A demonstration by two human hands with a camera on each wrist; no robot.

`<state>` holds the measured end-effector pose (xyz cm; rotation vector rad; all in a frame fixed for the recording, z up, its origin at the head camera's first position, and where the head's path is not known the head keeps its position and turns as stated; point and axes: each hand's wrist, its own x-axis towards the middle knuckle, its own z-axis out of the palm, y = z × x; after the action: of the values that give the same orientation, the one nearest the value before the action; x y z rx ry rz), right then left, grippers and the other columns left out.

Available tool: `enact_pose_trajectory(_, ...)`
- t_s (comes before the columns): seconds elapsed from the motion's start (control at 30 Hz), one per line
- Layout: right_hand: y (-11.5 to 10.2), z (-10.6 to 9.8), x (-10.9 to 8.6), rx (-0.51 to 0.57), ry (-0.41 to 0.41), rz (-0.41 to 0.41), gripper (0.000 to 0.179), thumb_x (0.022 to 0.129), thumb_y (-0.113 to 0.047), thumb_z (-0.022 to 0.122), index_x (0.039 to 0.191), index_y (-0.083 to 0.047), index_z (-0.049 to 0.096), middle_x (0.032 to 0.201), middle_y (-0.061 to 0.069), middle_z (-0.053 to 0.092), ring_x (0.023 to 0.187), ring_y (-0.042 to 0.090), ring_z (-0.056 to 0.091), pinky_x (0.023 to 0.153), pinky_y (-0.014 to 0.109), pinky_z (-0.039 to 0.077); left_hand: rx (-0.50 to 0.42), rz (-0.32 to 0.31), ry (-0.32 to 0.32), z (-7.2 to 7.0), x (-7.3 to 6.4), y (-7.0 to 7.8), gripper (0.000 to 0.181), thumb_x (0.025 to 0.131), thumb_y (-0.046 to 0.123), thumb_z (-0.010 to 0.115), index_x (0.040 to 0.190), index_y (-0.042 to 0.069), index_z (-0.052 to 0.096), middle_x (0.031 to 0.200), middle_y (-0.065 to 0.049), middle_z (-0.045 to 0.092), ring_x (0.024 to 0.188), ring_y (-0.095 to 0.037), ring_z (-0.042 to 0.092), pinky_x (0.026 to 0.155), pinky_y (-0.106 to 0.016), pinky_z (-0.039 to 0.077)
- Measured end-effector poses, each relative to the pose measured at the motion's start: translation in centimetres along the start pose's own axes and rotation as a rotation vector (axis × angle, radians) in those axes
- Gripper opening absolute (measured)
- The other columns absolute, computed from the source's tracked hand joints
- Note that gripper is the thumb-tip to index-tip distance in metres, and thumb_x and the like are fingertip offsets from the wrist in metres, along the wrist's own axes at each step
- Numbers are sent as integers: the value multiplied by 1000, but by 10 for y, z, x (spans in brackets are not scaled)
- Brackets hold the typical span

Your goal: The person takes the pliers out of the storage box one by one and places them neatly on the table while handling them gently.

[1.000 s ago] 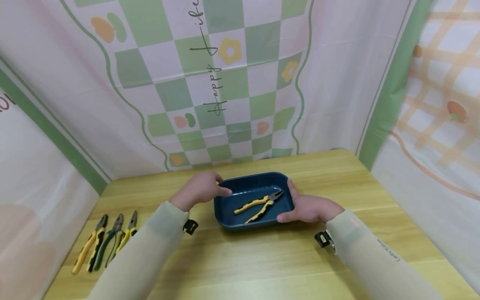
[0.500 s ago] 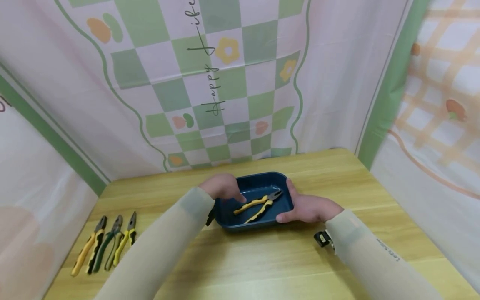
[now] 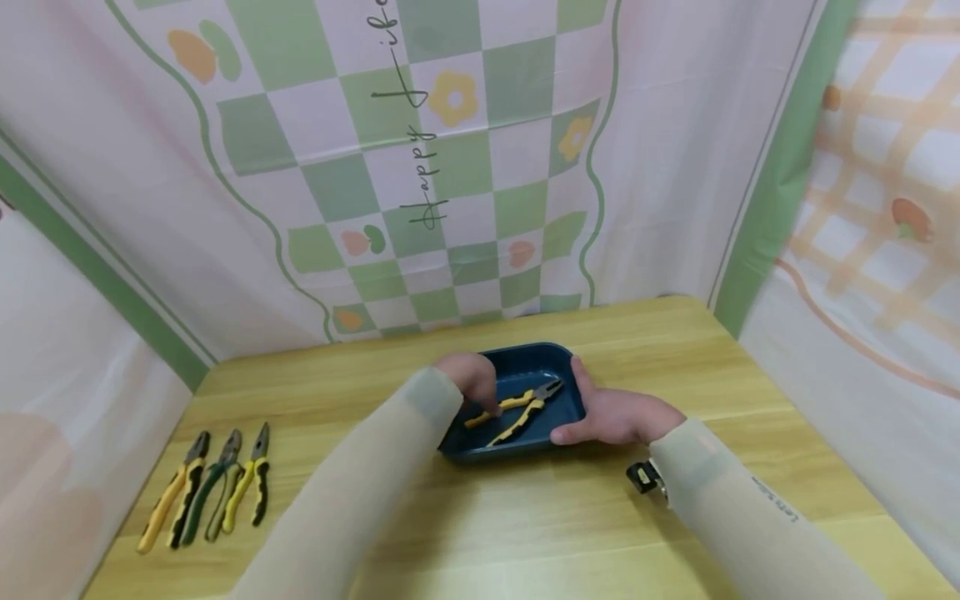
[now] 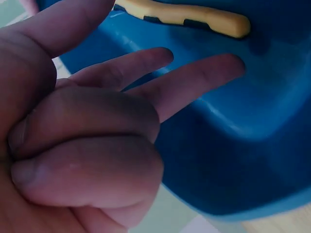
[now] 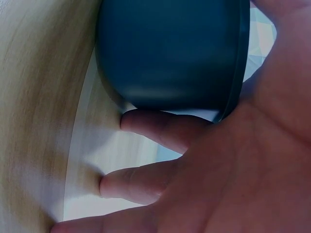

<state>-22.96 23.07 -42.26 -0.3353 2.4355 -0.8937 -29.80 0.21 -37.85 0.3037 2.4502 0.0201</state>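
A pair of yellow-and-black combination pliers (image 3: 528, 417) lies with spread handles inside the deep blue tray (image 3: 480, 456). My left hand (image 3: 474, 377) reaches over the tray's left end, fingertips down near the upper handle. In the left wrist view, that hand (image 4: 97, 136) has two straight fingers and two folded ones, with the thumb near the yellow handle (image 4: 194, 15). Whether it touches the handle is unclear. My right hand (image 3: 621, 414) rests against the tray's right end, thumb at the near corner. Its spread, straight fingers (image 5: 138, 183) reach down beside the tray to the tabletop.
On the left of the wooden table (image 3: 570, 525) lie yellow-and-black pliers (image 3: 160, 510), green-handled pliers (image 3: 198, 502) and yellow long-nose pliers (image 3: 258, 443), side by side. A patterned curtain (image 3: 420, 167) hangs behind the table and along both sides.
My left hand has moved right, from the tray's left rim to over its inside, close to the pliers' handle. The right hand stays at the right end.
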Motion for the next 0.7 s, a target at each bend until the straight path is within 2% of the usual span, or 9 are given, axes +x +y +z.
enact_pose_trajectory(0.13, -1, -1, 0, 2, 0, -4, 133, 83, -57, 76, 152, -4, -25, 151, 37, 28, 120, 33, 50, 106, 52, 34, 44, 15, 36, 6, 2, 8, 28, 90, 41, 75, 99, 14, 75, 103, 1, 66, 86, -16, 61, 80, -35, 52)
enact_pose_trajectory(0.23, -1, -1, 0, -3, -6, -7, 134, 82, -58, 75, 151, -4, -26, 150, 37, 30, 119, 33, 51, 106, 51, 34, 71, 0, 55, 11, 4, 12, 24, 90, 39, 75, 95, 15, 75, 105, 2, 66, 88, -15, 60, 82, -35, 52)
enact_pose_trajectory(0.33, -2, 0, 0, -7, -11, -4, 134, 82, -59, 75, 151, -4, -26, 149, 37, 30, 120, 33, 51, 107, 52, 33, 89, -22, 83, 16, 6, 15, 21, 89, 35, 77, 88, 15, 74, 96, 2, 65, 83, -15, 59, 80, -34, 51)
enact_pose_trajectory(0.5, -2, 0, -1, -19, -14, -3, 133, 83, -58, 75, 151, -4, -26, 149, 38, 31, 121, 33, 52, 107, 53, 33, 184, 9, 121, 22, 4, 18, 15, 90, 26, 77, 80, 16, 73, 83, 2, 62, 72, -15, 56, 71, -31, 50)
enact_pose_trajectory(0.53, -2, -1, -1, -25, -13, 0, 133, 83, -58, 74, 151, -4, -26, 148, 37, 32, 121, 33, 52, 107, 52, 33, 198, 13, 131, 24, 2, 18, 15, 92, 25, 74, 80, 16, 72, 83, 2, 62, 72, -15, 55, 70, -31, 50)
enact_pose_trajectory(0.7, -1, -1, -2, -38, -9, -3, 133, 83, -58, 74, 151, -4, -26, 147, 37, 33, 120, 33, 53, 107, 52, 34, 136, -19, 214, 29, -6, 21, 23, 100, 23, 59, 80, 17, 69, 84, 2, 62, 74, -15, 56, 69, -30, 49)
